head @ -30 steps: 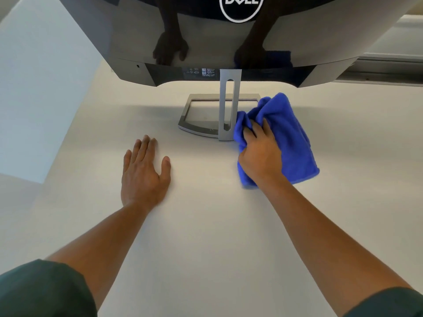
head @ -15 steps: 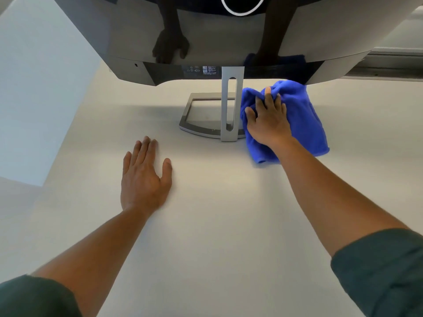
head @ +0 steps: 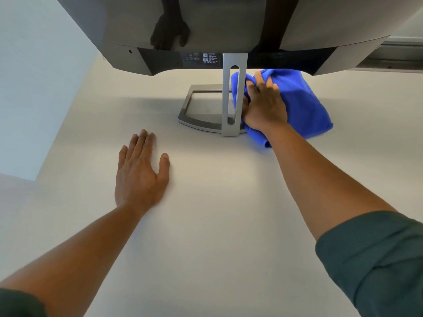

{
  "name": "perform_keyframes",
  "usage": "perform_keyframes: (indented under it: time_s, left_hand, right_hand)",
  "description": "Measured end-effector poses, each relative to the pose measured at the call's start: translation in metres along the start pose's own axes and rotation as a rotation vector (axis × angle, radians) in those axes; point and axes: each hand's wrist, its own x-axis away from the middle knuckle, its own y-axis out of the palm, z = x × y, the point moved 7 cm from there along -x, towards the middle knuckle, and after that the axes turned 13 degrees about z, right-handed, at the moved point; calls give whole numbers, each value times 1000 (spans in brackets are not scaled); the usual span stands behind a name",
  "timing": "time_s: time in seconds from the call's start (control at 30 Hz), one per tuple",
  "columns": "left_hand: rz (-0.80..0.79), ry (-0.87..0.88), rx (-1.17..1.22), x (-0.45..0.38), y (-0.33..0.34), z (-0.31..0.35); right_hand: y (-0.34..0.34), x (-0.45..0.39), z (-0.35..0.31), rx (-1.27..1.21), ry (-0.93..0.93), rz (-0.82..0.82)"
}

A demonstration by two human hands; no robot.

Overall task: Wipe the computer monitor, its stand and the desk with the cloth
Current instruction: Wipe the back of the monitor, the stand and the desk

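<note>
The monitor [head: 206, 26] hangs over the top of the view, its glossy back mirroring both of my hands. Its silver stand [head: 234, 65] rises from a rectangular base frame [head: 186, 106] on the white desk [head: 217, 213]. My right hand [head: 265, 104] holds the bunched blue cloth [head: 304, 104] and presses it against the right side of the stand's upright, thumb side buried in the folds. The cloth covers the base's right part. My left hand [head: 139, 172] lies flat on the desk, fingers spread, to the front left of the stand.
A pale wall [head: 34, 88] borders the desk on the left, with a lower white surface [head: 16, 202] at the left edge. A grey window ledge [head: 393, 58] runs behind the monitor at the right. My dark green sleeves show at both bottom corners.
My right hand has slid the cloth away from me and leftward, from the desk beside the base up against the stand's upright. My left hand has stayed flat in place.
</note>
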Motion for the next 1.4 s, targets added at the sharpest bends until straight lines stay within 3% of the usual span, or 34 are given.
perform_keyframes:
  time_s: [0.1, 0.23, 0.57, 0.7, 0.83, 0.97, 1.07, 1.17, 1.27, 1.4]
  left_hand:
    - [0, 3, 3, 1, -1, 1]
    - [-4, 0, 5, 0, -2, 2]
    - [-1, -13, 12, 0, -3, 3]
    - [-1, -14, 13, 0, -3, 2]
    - [4, -18, 12, 0, -3, 2]
    - [5, -21, 9, 0, -3, 2]
    - [7, -28, 17, 0, -3, 1]
    - [4, -18, 22, 1, -2, 1]
    - [14, -23, 33, 1, -3, 0]
    - [11, -36, 50, 1, -3, -1]
  right_hand:
    - [0, 1, 4, -53, -61, 1]
    - [-3, 6, 27, -119, 124, 18]
    - [-20, 86, 2, -36, 361, 180]
    - [-46, 105, -8, -230, 338, 410]
    - [-60, 117, -13, -603, 496, 525]
    - [-81, 125, -59, -703, 360, 685]
    - [-76, 109, -102, -755, 243, 601]
    - [-55, 85, -133, -717, 135, 376]
    - [-18, 77, -152, -376, 42, 87]
    - [-5, 91, -150, -148, 64, 52]
